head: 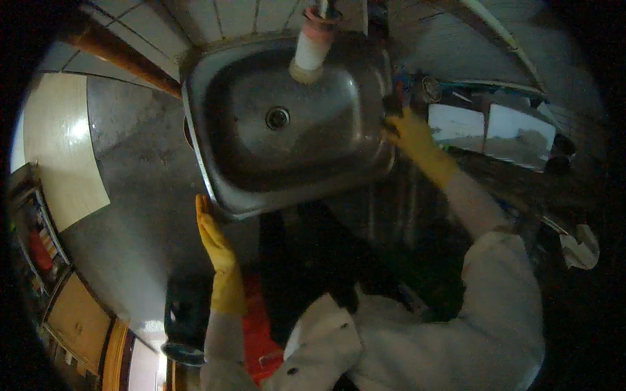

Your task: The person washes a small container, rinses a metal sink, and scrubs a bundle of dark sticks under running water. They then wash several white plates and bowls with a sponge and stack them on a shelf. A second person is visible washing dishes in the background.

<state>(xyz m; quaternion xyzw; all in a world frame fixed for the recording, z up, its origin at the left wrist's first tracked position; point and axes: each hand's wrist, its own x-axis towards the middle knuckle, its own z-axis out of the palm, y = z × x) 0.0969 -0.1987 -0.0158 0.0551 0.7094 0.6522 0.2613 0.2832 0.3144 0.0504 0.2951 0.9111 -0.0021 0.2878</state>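
A stainless steel sink basin (313, 141) with a round drain (278, 118) lies before me, and no water shows in it. My left hand (216, 244), in a yellow rubber glove, is held flat and upright by the basin's near left corner, fingers extended. It holds nothing; whether it touches the rim is unclear. My right hand (415, 139), also in a yellow glove, reaches to the basin's right rim. Its fingers are bent beside a small dark object (392, 105), too blurred to name; a grip on it cannot be made out.
A tap spout with a white sleeve (313, 51) hangs over the basin's far side. Two pale rectangular panels (521, 134) stand to the right. A dark bucket-like container (183, 317) is at lower left, near something red (257, 322). Shelves (44, 244) line the far left.
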